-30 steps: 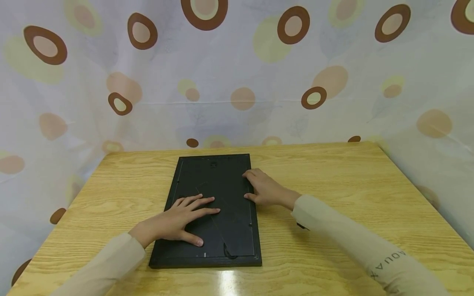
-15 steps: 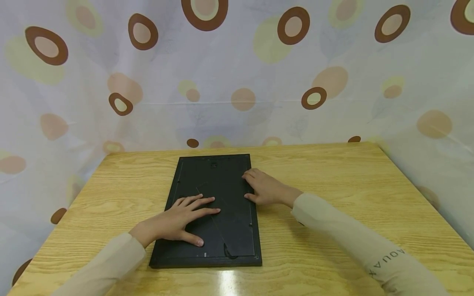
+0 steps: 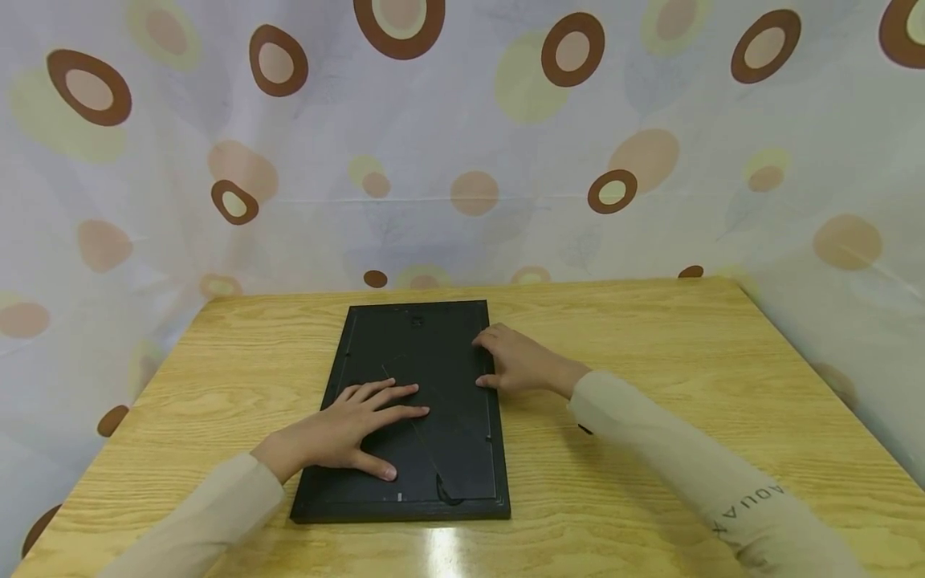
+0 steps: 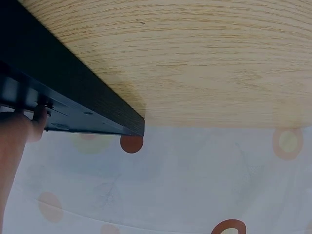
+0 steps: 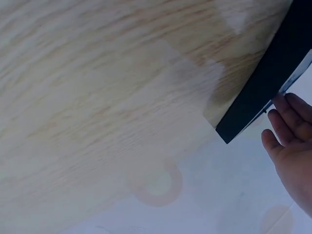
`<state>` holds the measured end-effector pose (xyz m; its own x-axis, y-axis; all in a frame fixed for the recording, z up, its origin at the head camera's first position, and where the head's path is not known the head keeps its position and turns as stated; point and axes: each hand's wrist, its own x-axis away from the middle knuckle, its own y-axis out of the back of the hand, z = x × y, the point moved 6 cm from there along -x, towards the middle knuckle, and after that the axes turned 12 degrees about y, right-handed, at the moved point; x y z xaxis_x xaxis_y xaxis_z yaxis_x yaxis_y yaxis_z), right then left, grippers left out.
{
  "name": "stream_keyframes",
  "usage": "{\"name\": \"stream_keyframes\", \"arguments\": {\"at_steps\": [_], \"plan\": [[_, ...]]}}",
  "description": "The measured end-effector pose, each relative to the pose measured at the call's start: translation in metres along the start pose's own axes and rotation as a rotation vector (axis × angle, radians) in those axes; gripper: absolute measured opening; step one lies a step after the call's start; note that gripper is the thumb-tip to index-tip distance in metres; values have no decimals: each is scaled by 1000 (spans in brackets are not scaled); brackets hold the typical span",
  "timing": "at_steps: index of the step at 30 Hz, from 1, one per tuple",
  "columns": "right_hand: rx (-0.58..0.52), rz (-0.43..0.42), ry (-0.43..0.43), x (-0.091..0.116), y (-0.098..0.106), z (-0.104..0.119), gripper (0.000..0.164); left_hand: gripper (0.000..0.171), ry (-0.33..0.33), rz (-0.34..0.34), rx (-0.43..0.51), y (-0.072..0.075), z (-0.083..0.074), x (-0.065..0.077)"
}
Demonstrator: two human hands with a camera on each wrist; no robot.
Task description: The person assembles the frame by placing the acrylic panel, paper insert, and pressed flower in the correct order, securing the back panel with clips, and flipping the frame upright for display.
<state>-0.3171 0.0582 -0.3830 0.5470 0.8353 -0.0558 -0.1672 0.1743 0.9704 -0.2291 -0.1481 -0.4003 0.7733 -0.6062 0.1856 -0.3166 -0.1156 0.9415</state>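
A black picture frame (image 3: 458,433) lies on the table with its back up. A small hanger (image 3: 417,322) is near its far end, and a dark loop (image 3: 446,491) lies near its close end. My left hand (image 3: 347,429) rests with spread fingers on the left part of the backing. At the right edge, my right hand (image 3: 523,361) touches the border with fingertips and thumb set apart. In the right wrist view, the fingers of that hand (image 5: 292,136) reach the frame's back edge (image 5: 263,83). The frame's front is hidden underneath.
The wooden table (image 3: 650,345) extends on both sides of the frame. Behind it hangs a pale curtain (image 3: 433,120) with brown and beige circles, which also runs along the left and right sides.
My right hand has risen slightly at the knuckles and wrist while its fingertips stay at the right border. My left hand and the picture frame have not moved.
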Motion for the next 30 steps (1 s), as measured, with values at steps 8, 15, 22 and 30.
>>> {"name": "stream_keyframes", "arguments": {"at_steps": [8, 15, 22, 30], "plan": [[-289, -67, -57, -6, 1, -19, 52, 81, 8, 6, 8, 0, 0, 0], [-353, -135, -53, -23, 4, -29, 56, 81, 11, 6, 5, 0, 1, -1], [-348, -128, -92, -45, 5, -37, 66, 81, 10, 2, 11, 0, 1, 0], [-303, -68, -135, -62, 0, -41, 74, 81, 9, 6, 5, 1, 1, 0]]}}
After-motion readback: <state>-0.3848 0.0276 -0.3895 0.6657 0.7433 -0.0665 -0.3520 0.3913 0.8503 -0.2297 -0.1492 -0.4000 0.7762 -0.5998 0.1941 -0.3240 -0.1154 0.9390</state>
